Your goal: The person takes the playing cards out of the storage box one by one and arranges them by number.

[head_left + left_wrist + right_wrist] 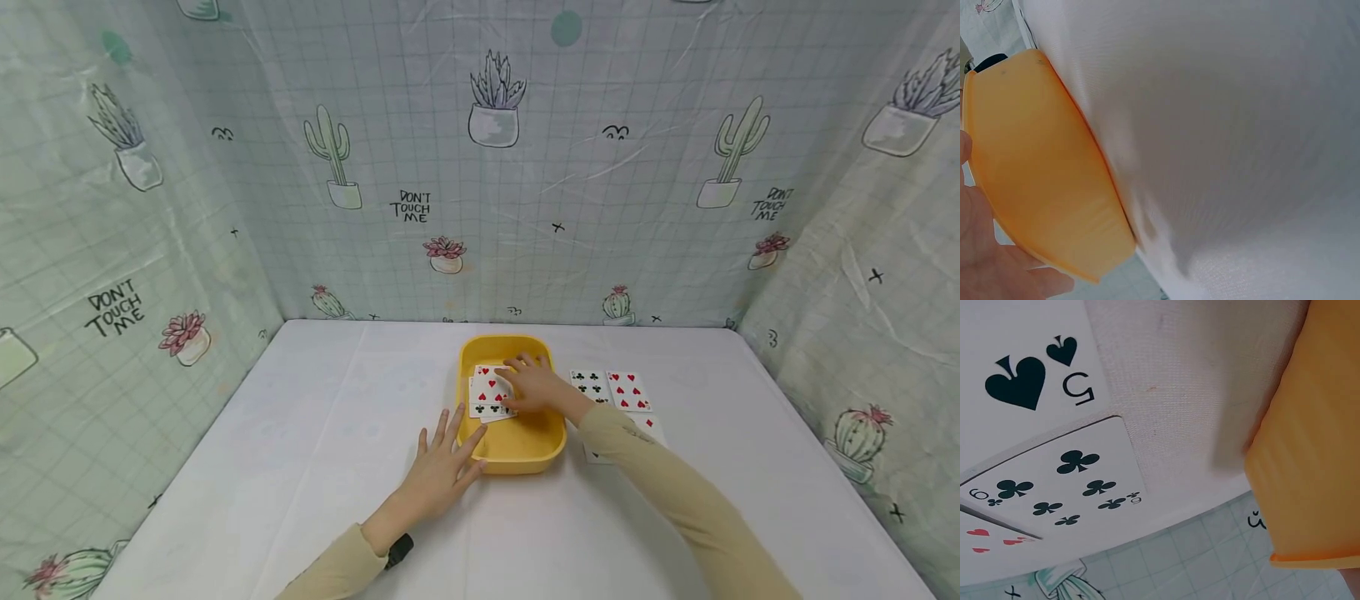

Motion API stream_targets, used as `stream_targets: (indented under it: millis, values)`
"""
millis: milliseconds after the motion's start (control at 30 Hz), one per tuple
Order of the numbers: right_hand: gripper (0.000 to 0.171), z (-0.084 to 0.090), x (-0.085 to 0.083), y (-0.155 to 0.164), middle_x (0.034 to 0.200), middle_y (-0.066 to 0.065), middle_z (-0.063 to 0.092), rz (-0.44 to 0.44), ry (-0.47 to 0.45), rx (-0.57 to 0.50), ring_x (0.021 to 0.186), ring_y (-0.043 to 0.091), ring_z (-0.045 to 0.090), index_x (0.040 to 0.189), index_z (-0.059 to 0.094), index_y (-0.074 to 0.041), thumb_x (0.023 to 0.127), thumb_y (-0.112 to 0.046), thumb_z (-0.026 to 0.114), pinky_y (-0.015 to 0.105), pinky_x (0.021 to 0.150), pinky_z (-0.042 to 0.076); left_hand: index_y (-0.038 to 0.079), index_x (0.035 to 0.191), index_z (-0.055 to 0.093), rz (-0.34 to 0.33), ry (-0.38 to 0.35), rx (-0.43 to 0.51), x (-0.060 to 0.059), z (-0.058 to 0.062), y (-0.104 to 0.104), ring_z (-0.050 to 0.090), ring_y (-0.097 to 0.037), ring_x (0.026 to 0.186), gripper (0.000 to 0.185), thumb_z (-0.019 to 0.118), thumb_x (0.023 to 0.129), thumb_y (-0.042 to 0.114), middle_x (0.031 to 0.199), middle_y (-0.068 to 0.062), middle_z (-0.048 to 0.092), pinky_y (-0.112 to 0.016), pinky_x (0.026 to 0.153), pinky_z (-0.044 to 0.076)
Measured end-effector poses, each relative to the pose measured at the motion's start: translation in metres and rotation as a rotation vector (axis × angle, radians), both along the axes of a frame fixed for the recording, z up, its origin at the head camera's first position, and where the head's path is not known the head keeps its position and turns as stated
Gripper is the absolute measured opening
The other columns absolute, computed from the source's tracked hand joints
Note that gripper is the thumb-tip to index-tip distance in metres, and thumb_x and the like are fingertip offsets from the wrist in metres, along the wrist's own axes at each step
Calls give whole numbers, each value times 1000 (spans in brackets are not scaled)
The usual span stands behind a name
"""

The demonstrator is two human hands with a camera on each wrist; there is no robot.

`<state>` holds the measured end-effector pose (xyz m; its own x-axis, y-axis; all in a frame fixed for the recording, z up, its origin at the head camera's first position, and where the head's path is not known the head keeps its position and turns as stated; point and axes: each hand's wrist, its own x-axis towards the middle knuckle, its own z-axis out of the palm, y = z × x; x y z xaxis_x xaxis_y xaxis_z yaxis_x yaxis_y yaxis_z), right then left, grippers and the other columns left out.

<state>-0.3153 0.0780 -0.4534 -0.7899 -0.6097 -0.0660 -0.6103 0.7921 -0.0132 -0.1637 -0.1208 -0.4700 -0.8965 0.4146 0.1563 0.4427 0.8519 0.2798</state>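
Observation:
A yellow plastic tray point(517, 450) holds several overlapping playing cards, with a hearts card point(487, 385) on top and a clubs card point(486, 411) partly beneath it. My left hand point(435, 475) is spread at the tray's near left side. In the left wrist view, its fingers point(1016, 269) lie along the rim of the tray point(1047, 162). Reaching in from the right, my right hand point(536, 387) is over the cards inside, fingers apart and thumb near the pile's lower right corner. The right wrist view hides this hand's fingers behind the tray wall point(1316, 444).
Right of the tray, several face-up cards lie on the white table point(360, 400): a six of clubs point(1079, 475), a five of spades point(1016, 381), a six of hearts point(628, 390) and a diamonds card point(649, 423). My right forearm partly covers them. A cactus-print cloth point(555, 183) hangs behind.

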Motion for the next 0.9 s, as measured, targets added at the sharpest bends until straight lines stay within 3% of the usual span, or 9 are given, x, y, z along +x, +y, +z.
stream_targets:
  millis: [700, 900]
  values:
    - [62, -2, -3, -9, 143, 10, 34, -23, -97, 56, 133, 32, 23, 138, 35, -18, 86, -50, 49, 60, 105, 13, 26, 140, 30, -7, 9, -4, 0, -1, 0, 8, -40, 137, 54, 31, 92, 51, 151, -12, 5, -67, 97, 19]
    - [60, -3, -4, -9, 138, 9, 39, -23, -86, 65, 130, 31, 28, 134, 41, -17, 85, -50, 50, 60, 104, 15, 26, 140, 29, -5, -3, 1, 0, 0, 0, 6, -40, 137, 54, 31, 92, 51, 151, -12, 4, -67, 97, 18]
